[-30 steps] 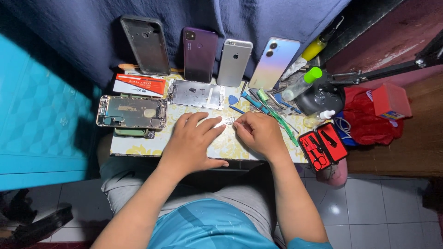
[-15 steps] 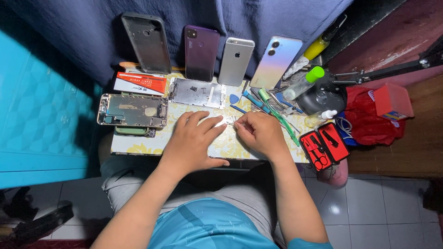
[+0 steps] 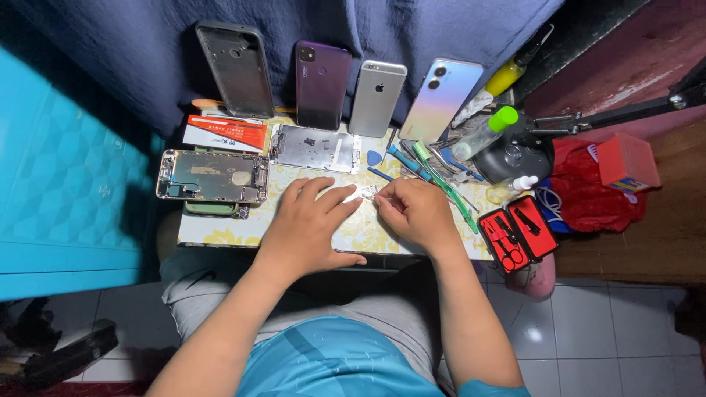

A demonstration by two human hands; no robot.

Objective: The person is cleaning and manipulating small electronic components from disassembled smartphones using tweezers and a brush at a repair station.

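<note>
Head view, looking down on a small tabletop (image 3: 220, 229) with a yellow floral cover. Nearest: lap in grey trousers, blue shirt, both forearms reaching forward.

Left hand (image 3: 309, 224) lies palm-down on the tabletop, fingers spread and relaxed, index and middle fingertips touching a small silvery metal part (image 3: 365, 193) from the left. Right hand (image 3: 418, 212) is curled, grip pinched: thumb and forefinger pressed together on the right edge of the same part. The part sits at mid-tabletop between the two hands; it is tiny, pale and shiny, long axis roughly left to right. Finer detail cannot be made out.

Left of the hands: an opened phone chassis (image 3: 212, 176) lying flat, long axis left to right, internals exposed. Beyond the hands: a bare metal frame plate (image 3: 315, 148) and a red-and-white box (image 3: 224, 133). Right: scattered hand tools (image 3: 430, 165), a red tool case (image 3: 517, 232) lying open, a green-capped bottle (image 3: 483, 134).

Farthest: four phones leaning against dark blue cloth, a black empty shell (image 3: 235, 69), a purple phone (image 3: 321, 84), a silver phone (image 3: 376, 98), an iridescent phone (image 3: 440, 99).
</note>
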